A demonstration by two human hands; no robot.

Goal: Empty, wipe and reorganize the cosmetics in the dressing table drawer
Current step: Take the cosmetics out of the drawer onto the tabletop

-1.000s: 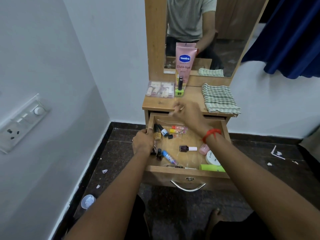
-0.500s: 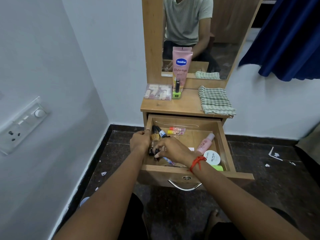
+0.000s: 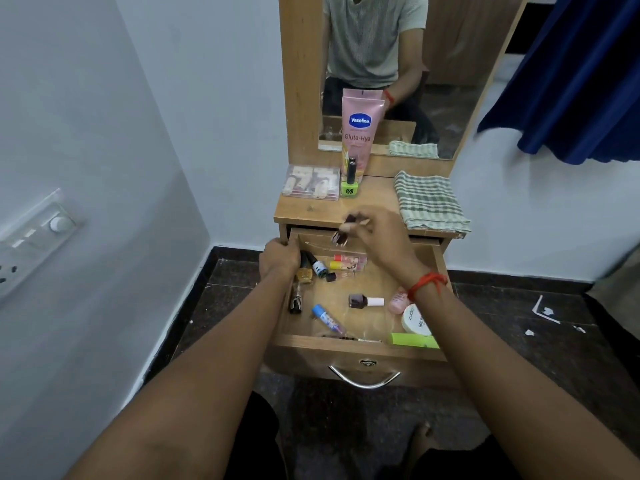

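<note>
One dressing table [image 3: 311, 211] at centre frame, with one mirror [image 3: 450, 81] behind it and one drawer [image 3: 346, 344] pulled out toward the lower frame.

Tabletop carries four things:
- one folded checked cloth [image 3: 429, 199] at right, reaching the front edge
- one pink Vaseline tube [image 3: 360, 129] upright against the mirror
- one clear case [image 3: 311, 183] at left
- one green polish bottle [image 3: 349, 188] just in front of the tube

Bare wood shows between case and cloth.

Left hand [image 3: 278, 259] is curled over the drawer's left wall, near the back corner. Right hand [image 3: 384, 237] is above the drawer's back edge, its fingertips pinching one dark polish bottle [image 3: 341, 235], clear of the drawer floor.

Lying in the drawer:
- one white jar [image 3: 414, 322], one green tube [image 3: 414, 340] and one pink bottle [image 3: 398, 301], crowded at right under the right wrist
- one packet of small tubes [image 3: 348, 263] at the back
- one white-capped polish [image 3: 360, 301] mid-floor
- one blue-capped tube [image 3: 327, 317] front left
- three small bottles [image 3: 304, 273] along the left wall

Middle floor is mostly open.
</note>
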